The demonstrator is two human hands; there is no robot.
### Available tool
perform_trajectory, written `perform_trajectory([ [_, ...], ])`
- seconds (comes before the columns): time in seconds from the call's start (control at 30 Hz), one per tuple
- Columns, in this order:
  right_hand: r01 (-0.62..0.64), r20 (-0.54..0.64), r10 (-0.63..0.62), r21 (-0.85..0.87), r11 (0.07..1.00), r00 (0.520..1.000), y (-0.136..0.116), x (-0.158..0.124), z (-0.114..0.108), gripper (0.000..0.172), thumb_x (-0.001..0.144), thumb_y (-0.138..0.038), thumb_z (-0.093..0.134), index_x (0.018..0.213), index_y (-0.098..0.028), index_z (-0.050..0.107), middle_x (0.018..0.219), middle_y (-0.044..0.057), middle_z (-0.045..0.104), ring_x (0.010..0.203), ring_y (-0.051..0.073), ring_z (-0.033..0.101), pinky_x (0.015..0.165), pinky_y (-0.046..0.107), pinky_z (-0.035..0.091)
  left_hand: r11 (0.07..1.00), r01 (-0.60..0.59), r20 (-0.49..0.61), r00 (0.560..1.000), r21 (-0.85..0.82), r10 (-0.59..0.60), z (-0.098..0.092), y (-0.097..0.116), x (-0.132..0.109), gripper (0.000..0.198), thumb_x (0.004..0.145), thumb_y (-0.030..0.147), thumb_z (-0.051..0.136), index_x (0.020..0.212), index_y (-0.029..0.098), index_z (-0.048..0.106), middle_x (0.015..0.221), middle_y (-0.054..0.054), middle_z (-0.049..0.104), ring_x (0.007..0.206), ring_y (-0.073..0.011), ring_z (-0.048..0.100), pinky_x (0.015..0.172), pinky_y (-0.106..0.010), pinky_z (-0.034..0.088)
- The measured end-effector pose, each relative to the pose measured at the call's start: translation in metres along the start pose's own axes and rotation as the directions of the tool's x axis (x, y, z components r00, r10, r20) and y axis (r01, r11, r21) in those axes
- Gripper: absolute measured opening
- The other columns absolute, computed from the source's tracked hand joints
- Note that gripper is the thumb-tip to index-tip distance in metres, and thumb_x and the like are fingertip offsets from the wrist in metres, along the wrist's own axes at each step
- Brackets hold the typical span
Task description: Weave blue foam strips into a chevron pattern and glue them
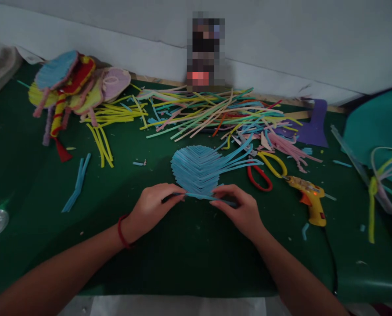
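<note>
My left hand [158, 199] and my right hand [237, 202] pinch a blue pipe cleaner [199, 195] stretched level between them. It lies along the near edge of a flat round blue piece [196, 169] made of pipe cleaners laid in a V pattern. Several loose blue pipe cleaners [238, 160] fan out from that piece toward the right. Scissors with one red and one yellow handle [260, 180] rest just beyond their tips. A yellow glue gun [309, 197] with an orange trigger lies farther right, a small orange light glowing on it.
Finished-looking fuzzy fans [67, 83] are stacked at the back left. A heap of multicoloured pipe cleaners [209, 114] spreads along the back, beside a purple sheet [309, 125]. Blue strips [77, 184] lie at left. The glue gun's black cord [330, 254] runs to the front edge.
</note>
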State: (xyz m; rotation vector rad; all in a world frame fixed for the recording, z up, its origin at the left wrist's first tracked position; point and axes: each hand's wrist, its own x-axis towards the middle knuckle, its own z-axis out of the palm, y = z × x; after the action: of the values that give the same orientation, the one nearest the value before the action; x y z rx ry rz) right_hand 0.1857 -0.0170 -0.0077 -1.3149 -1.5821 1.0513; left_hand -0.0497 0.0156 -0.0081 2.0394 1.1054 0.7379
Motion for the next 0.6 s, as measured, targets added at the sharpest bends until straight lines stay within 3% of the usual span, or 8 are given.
perform_trajectory([
  [0.1, -0.173, 0.064, 0.161, 0.334, 0.927, 0.985, 0.002, -0.002, 0.001, 0.036, 0.070, -0.040, 0.076, 0.100, -0.024, 0.066, 0.080, 0.002, 0.070, 0.071, 0.016, 0.066, 0.064, 0.030, 0.055, 0.999, 0.025, -0.075, 0.997, -0.034, -0.027, 0.003, 0.007, -0.001, 0.011, 0.086, 0.023, 0.058, 0.087, 0.019, 0.068, 0.082, -0.001, 0.073, 0.075, -0.0125, 0.067, 0.069, -0.021, 0.051],
  [0.2, -0.211, 0.144, 0.161, 0.480, 0.852, 0.976, 0.005, -0.004, 0.007, 0.027, 0.072, -0.039, 0.075, 0.094, -0.024, 0.071, 0.080, 0.003, 0.070, 0.071, 0.016, 0.066, 0.066, 0.031, 0.055, 0.997, -0.010, -0.041, 0.999, -0.071, 0.007, 0.009, 0.013, -0.003, 0.011, 0.087, 0.022, 0.057, 0.086, 0.018, 0.068, 0.083, -0.002, 0.072, 0.076, -0.0123, 0.066, 0.069, -0.021, 0.051],
  [0.3, -0.153, 0.141, 0.098, 0.462, 0.873, 0.985, 0.002, -0.005, 0.013, 0.013, 0.076, -0.036, 0.071, 0.081, -0.024, 0.074, 0.077, 0.003, 0.068, 0.072, 0.015, 0.063, 0.064, 0.028, 0.053, 0.993, -0.097, 0.065, 0.993, -0.064, 0.101, 0.015, 0.016, -0.008, 0.013, 0.088, 0.020, 0.055, 0.085, 0.017, 0.067, 0.079, -0.001, 0.070, 0.074, -0.0117, 0.064, 0.068, -0.022, 0.049],
  [0.43, -0.139, 0.112, 0.101, 0.418, 0.898, 0.989, -0.006, -0.004, 0.011, 0.018, 0.081, -0.037, 0.065, 0.075, -0.022, 0.072, 0.086, 0.005, 0.069, 0.070, 0.013, 0.060, 0.054, 0.024, 0.048, 0.966, -0.257, 0.133, 0.958, 0.009, 0.254, 0.021, 0.016, -0.015, 0.017, 0.090, 0.025, 0.052, 0.090, 0.017, 0.067, 0.085, -0.003, 0.071, 0.079, -0.0144, 0.063, 0.072, -0.027, 0.048],
  [0.5, -0.194, 0.140, 0.149, 0.407, 0.893, 0.979, -0.010, -0.004, 0.008, 0.020, 0.083, -0.038, 0.062, 0.076, -0.020, 0.069, 0.077, 0.004, 0.069, 0.060, 0.011, 0.057, 0.048, 0.022, 0.044, 0.972, -0.233, 0.093, 0.968, 0.008, 0.232, 0.021, 0.016, -0.017, 0.019, 0.091, 0.027, 0.051, 0.098, 0.017, 0.066, 0.093, -0.005, 0.070, 0.087, -0.0158, 0.063, 0.077, -0.029, 0.048],
  [0.6, -0.259, 0.214, 0.198, 0.314, 0.913, 0.957, -0.013, -0.005, 0.008, 0.022, 0.085, -0.038, 0.060, 0.078, -0.018, 0.066, 0.059, 0.000, 0.063, 0.047, 0.008, 0.049, 0.044, 0.021, 0.038, 0.989, -0.084, 0.059, 0.994, -0.118, 0.092, 0.018, 0.018, -0.015, 0.024, 0.089, 0.029, 0.055, 0.109, 0.020, 0.064, 0.097, -0.006, 0.066, 0.086, -0.0145, 0.062, 0.075, -0.027, 0.050],
])
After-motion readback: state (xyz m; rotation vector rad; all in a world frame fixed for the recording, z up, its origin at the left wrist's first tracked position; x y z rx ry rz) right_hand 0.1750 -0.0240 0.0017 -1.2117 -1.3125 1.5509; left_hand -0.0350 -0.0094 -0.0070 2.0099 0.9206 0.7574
